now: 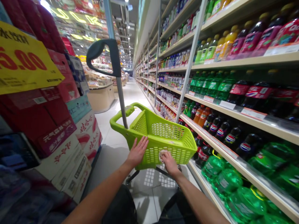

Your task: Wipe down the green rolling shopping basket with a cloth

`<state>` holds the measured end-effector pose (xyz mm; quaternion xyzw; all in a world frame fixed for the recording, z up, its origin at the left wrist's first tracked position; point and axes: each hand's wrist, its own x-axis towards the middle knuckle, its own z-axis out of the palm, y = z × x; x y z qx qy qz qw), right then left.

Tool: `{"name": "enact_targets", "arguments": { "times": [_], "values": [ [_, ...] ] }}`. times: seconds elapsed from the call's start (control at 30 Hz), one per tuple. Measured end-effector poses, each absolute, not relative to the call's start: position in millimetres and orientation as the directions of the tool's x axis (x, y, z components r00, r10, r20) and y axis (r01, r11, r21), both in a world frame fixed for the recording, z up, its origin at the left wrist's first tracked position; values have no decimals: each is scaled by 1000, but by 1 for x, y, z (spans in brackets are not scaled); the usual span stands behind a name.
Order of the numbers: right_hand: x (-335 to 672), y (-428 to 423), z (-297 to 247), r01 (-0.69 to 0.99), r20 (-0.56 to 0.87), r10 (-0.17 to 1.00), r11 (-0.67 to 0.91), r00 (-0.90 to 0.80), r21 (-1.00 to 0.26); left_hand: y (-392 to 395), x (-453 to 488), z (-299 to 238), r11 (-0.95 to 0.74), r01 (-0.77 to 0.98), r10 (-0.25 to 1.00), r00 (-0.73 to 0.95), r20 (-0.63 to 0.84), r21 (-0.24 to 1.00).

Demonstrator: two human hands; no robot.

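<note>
Pressing flat against the near wall of a lime-green perforated plastic shopping basket (pixel 174 133), the left hand (pixel 137 151) lies open with its fingers spread. The right hand (pixel 169 162) is curled around a small white cloth (pixel 162 153) and holds it to the same wall, a little lower and to the right. The basket stands tilted on a dark frame over the pale tiled floor (pixel 109 155) of a supermarket aisle. Its tall grey pull handle (pixel 102 57) rises on a metal pole above it. Just to the right runs a long shelf rack (pixel 257 116), with dark cola bottles (pixel 224 130) level with the basket and green plastic bottles (pixel 215 168) near the right forearm. To the left, red and white cartons (pixel 70 149) are stacked under a yellow price sign (pixel 23 62). As I judge it, the main risk is that the basket gets away. The left hand only rests on it and grips nothing, so a hard push through the cloth could slide or tip it. If it swung right, it could strike the bottles at the shelf edge. The tall handle makes it top-heavy, and the right elbow sits close to the green bottles.
</note>
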<state>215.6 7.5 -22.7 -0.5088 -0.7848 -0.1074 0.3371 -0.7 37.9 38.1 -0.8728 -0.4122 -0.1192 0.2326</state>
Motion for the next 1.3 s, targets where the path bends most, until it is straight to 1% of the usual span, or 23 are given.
{"name": "enact_targets", "arguments": {
  "times": [0.07, 0.13, 0.2, 0.33, 0.4, 0.53, 0.57, 0.63, 0.73, 0.8, 0.93, 1.0, 1.1, 1.17, 1.23, 1.3],
  "values": [
    [207, 8, -16, 848, 651, 712, 492, -263, -197, 38, -9, 40, -522, 800, 675, 599, 430, -295],
    [195, 15, -2, 825, 709, 669, 517, -224, -227, 39, -15, 45, -480, 835, 695, 549, 465, -270],
    [185, 22, 7, 823, 742, 641, 521, -199, -229, 40, -20, 50, -459, 850, 705, 525, 478, -257],
    [171, 24, -5, 832, 684, 670, 529, -289, -166, 36, -32, 50, -514, 811, 665, 583, 467, -281],
    [162, 23, -5, 809, 678, 661, 564, -323, -164, 33, -41, 49, -520, 807, 647, 586, 488, -280],
    [133, 35, 27, 753, 776, 566, 630, -278, -190, 31, -61, 55, -394, 897, 681, 433, 591, -203],
    [126, 39, 32, 749, 784, 557, 635, -274, -190, 31, -65, 57, -364, 912, 688, 401, 605, -190],
    [115, 43, 28, 758, 751, 584, 628, -307, -179, 31, -73, 58, -339, 921, 702, 384, 600, -193],
    [106, 40, 9, 769, 670, 638, 620, -380, -154, 30, -85, 53, -336, 915, 730, 403, 552, -223],
    [97, 38, 11, 758, 688, 622, 633, -374, -160, 30, -94, 50, -306, 927, 752, 376, 542, -218],
    [66, 50, 50, 736, 782, 539, 658, -313, -159, 36, -108, 53, -223, 961, 777, 278, 565, -166],
    [56, 56, 56, 748, 767, 539, 653, -348, -120, 38, -111, 58, -216, 963, 779, 269, 566, -160],
    [56, 51, 40, 738, 679, 569, 672, -463, -61, 38, -114, 65, -223, 962, 785, 272, 556, -155],
    [58, 46, 34, 718, 676, 569, 691, -468, -85, 40, -115, 70, -225, 963, 782, 269, 563, -147],
    [53, 46, 45, 715, 737, 570, 678, -364, -170, 44, -113, 76, -244, 958, 760, 285, 584, -151],
    [44, 55, 70, 726, 779, 585, 635, -228, -264, 51, -108, 83, -284, 944, 729, 325, 603, -166]
  ]
}}
